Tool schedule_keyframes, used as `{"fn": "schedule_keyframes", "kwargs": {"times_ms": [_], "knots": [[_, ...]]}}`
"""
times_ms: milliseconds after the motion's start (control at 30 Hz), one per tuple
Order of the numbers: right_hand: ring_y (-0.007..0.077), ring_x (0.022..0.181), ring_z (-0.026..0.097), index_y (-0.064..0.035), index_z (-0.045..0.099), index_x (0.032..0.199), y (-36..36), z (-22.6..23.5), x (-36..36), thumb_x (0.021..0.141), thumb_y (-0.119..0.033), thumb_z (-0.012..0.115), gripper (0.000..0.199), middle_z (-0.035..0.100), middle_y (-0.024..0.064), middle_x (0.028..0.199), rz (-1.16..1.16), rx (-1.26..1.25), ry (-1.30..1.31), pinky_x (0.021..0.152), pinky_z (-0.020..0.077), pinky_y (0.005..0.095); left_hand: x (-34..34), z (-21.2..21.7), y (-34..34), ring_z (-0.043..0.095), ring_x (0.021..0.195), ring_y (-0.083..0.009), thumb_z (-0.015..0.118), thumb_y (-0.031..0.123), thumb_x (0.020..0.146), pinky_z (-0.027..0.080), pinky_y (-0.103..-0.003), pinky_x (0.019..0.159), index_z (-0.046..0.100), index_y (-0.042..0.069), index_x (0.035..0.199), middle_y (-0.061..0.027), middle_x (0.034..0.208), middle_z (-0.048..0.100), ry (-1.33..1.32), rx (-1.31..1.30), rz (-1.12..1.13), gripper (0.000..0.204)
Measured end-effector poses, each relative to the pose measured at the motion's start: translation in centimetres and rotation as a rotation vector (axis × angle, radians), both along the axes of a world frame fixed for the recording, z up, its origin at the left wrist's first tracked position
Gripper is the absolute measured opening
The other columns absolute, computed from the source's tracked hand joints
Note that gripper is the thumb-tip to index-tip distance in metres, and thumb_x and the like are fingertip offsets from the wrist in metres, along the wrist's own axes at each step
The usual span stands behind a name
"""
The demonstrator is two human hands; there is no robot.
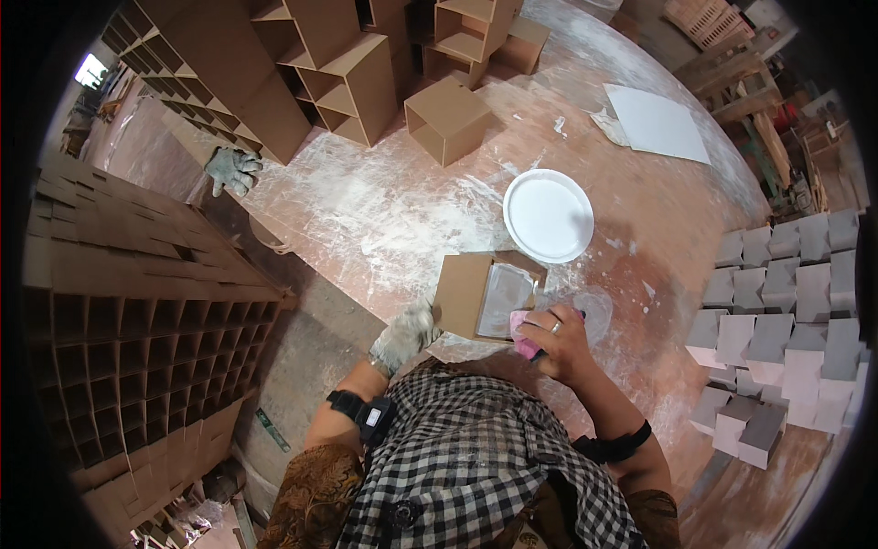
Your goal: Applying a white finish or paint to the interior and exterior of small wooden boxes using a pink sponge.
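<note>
My left hand, in a dirty pale work glove, grips the left edge of a small brown box on the worktable. The box's right-hand face carries a wet-looking pale grey-white coating. My bare right hand, with a ring on one finger, pinches a pink sponge against the coated side near its lower right corner. Dark edges show beside the sponge, partly covered by my fingers. A translucent round smear or lid lies just right of that hand. Beyond the box stands a round white tub.
The worktable is dusted with white. Brown open boxes stack at the far side; a white sheet lies far right. Grey-white boxes fill the right. A tall stack of brown boxes stands left. A loose glove lies by the table's left edge.
</note>
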State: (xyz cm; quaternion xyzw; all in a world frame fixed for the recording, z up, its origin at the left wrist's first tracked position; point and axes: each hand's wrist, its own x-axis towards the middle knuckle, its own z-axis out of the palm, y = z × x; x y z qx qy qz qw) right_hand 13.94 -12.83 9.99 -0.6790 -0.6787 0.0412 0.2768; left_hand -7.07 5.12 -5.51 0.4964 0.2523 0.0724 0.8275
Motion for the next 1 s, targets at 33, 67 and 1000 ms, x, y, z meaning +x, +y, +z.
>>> {"fn": "schedule_keyframes", "kwargs": {"times_ms": [33, 67, 1000], "knots": [[0.0243, 0.079, 0.053, -0.0097, 0.063, 0.091, 0.0, -0.3, 0.1, 0.058, -0.005, 0.068, 0.033, 0.061, 0.0032, 0.097, -0.025, -0.009, 0.039, 0.068, 0.0434, 0.0353, -0.5, -1.4, -0.3, 0.058, 0.093, -0.0142, 0.065, 0.028, 0.082, 0.049, -0.026, 0.077, 0.057, -0.001, 0.113, -0.0073, 0.104, 0.061, 0.069, 0.093, -0.072, 0.043], [0.0248, 0.08, 0.053, -0.0094, 0.063, 0.093, -0.3, -0.8, 0.2, 0.059, -0.004, 0.067, 0.034, 0.06, 0.0038, 0.098, -0.058, -0.017, 0.079, 0.069, 0.0446, 0.0352, 0.2, 2.7, -1.2, 0.058, 0.089, -0.0126, 0.064, 0.022, 0.083, 0.048, -0.024, 0.074, 0.062, -0.001, 0.102, -0.0073, 0.095, 0.062, -0.132, -0.284, 0.039, 0.031], [0.0279, 0.087, 0.058, -0.0039, 0.062, 0.102, 4.6, 1.1, -0.9, 0.057, 0.004, 0.062, 0.045, 0.062, 0.0129, 0.102, -0.014, 0.1, 0.404, 0.074, 0.0473, 0.0348, 7.5, 4.1, 1.8, 0.056, 0.1, -0.0205, 0.05, 0.03, 0.093, 0.048, -0.034, 0.089, 0.05, -0.001, 0.118, -0.0127, 0.113, 0.057, -0.078, -0.107, 0.098, 0.04]]}}
